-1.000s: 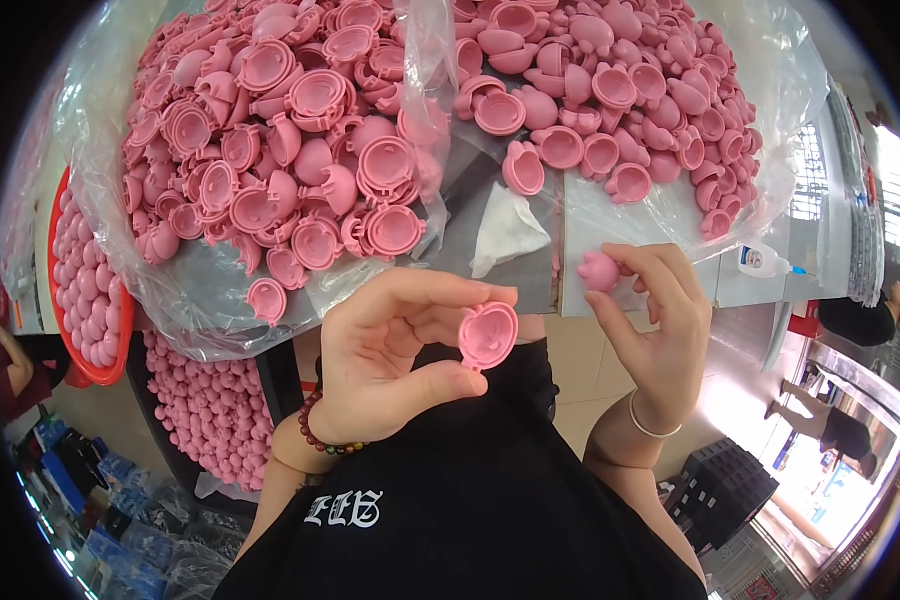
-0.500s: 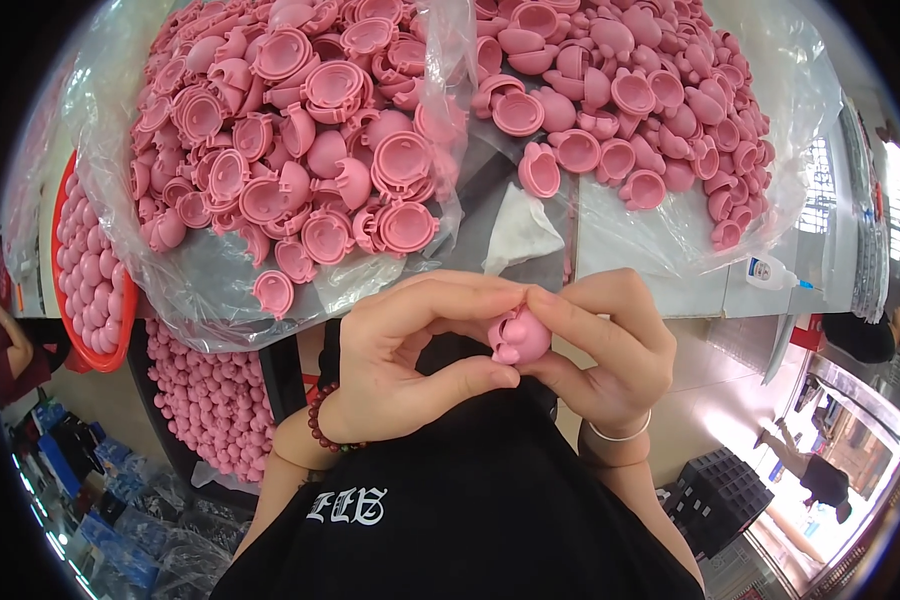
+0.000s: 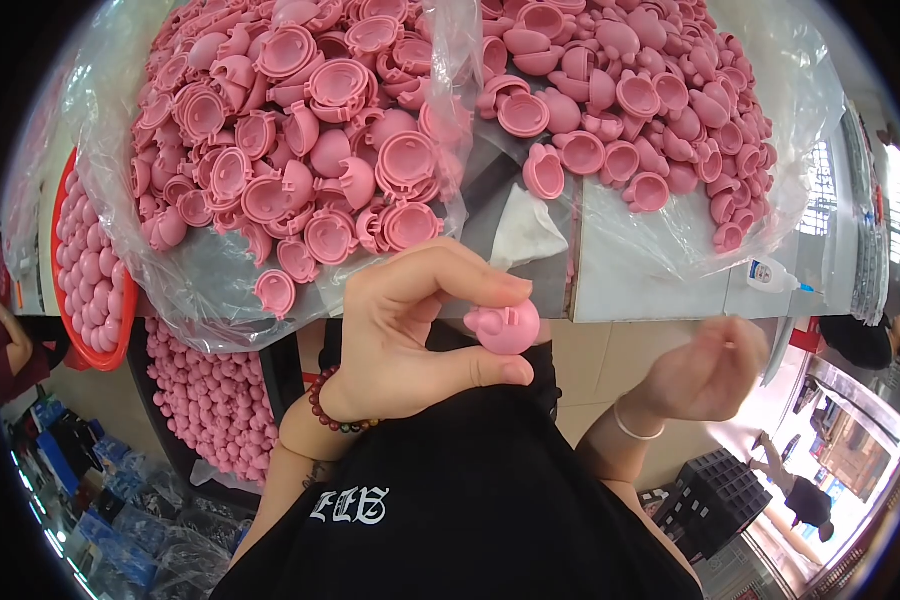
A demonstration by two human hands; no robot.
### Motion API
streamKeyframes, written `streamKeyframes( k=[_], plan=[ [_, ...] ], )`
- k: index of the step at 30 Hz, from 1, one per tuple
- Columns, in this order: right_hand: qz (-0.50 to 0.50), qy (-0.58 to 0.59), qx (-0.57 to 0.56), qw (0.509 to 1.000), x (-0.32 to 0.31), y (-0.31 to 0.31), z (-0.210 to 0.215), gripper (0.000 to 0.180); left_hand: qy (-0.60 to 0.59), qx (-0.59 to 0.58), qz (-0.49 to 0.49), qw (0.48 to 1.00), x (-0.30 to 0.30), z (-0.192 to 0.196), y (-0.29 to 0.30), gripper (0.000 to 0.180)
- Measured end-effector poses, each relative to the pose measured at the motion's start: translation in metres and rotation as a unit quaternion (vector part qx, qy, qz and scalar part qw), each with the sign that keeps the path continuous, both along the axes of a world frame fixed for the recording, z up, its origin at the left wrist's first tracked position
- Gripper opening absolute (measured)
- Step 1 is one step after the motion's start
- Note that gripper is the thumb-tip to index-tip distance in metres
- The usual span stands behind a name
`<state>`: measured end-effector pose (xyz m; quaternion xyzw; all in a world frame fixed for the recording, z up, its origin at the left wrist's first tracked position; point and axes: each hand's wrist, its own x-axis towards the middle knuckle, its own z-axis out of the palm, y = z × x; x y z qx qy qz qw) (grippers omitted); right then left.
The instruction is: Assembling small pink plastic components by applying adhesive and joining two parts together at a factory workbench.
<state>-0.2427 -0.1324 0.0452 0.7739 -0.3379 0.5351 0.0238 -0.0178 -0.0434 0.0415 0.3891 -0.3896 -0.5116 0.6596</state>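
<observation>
- Far left there's a red basket (image 3: 62, 215) heaped with pink round pieces, and below the table edge a clear bag of the same pink balls (image 3: 205, 405) hanging down.
- Next over, a clear plastic bag (image 3: 170, 290) spilling a big pile of pink half-shells (image 3: 300, 150), cup-shaped with ribs inside, some lying right at the table's front edge.
- Left hand (image 3: 410, 335) is up near the chest, index fingertip and thumb clamped on a small pink closed ball (image 3: 503, 327) – looks like two halves joined, with little bumps on it. A dark bead bracelet (image 3: 335, 415) sits on that wrist.
- Grip is only a fingertip pinch, so I'd guess the ball could pop out and drop to the floor if the squeeze slips. Can't tell if the seam is fully snapped either – if not, the halves might split apart.
- Second pile of pink shells (image 3: 620, 100) sits on the right, on more plastic sheet.
- Right hand (image 3: 705, 370) is blurred, off to the side, well apart from the left, loosely curled and seemingly holding nothing.
- Small white glue bottle (image 3: 773, 275) lies at the table's right edge, looks easy to knock off.
</observation>
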Motion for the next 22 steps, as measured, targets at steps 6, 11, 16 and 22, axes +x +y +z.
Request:
streamKeyframes(
  k=[6, 11, 16, 22],
  plan=[
    [-0.269, -0.144, -0.053, 0.951, -0.054, -0.049, -0.004, 0.025, -0.003, -0.034, 0.002, 0.999, 0.001, -0.002, -0.001, 0.04],
    [-0.256, -0.108, 0.255, 0.926, -0.085, -0.072, -0.015, 0.029, 0.112, -0.019, -0.034, 0.993, -0.001, 0.004, -0.004, 0.049],
    [-0.147, -0.219, 0.225, 0.938, -0.059, -0.062, 0.0, 0.032, 0.251, -0.066, -0.107, 0.96, 0.003, -0.01, -0.001, 0.046],
    [0.371, -0.214, 0.383, 0.819, 0.002, -0.013, 0.001, 0.045, 0.282, -0.072, -0.127, 0.948, 0.002, -0.01, 0.002, 0.052]
  ],
)
